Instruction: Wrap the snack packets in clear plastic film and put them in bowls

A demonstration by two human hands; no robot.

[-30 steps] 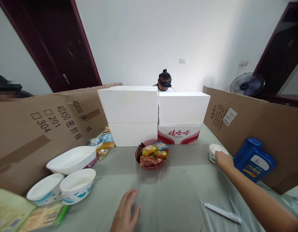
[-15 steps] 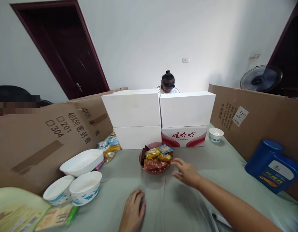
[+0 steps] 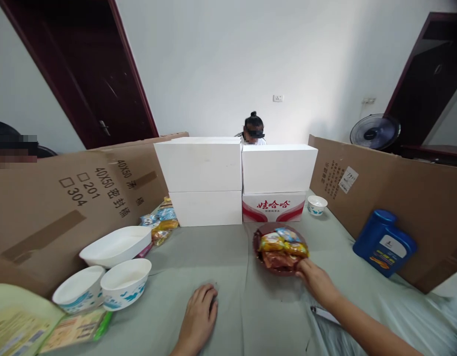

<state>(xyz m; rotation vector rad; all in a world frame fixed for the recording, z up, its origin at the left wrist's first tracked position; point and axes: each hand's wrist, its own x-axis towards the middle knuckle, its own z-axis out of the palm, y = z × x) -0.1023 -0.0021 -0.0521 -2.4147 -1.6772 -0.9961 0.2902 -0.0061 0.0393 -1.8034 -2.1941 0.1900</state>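
The right hand (image 3: 315, 279) grips the near rim of the dark red snack bowl (image 3: 280, 248), which stands on the table (image 3: 231, 277) in front of the red-and-white carton (image 3: 274, 206). The left hand (image 3: 198, 316) lies flat on the table, fingers loosely together, holding nothing.

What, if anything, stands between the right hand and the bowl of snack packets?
Nothing visible. The right hand already touches the near rim of the dark red bowl of snack packets. The left hand rests flat on the tablecloth, apart from the bowl.
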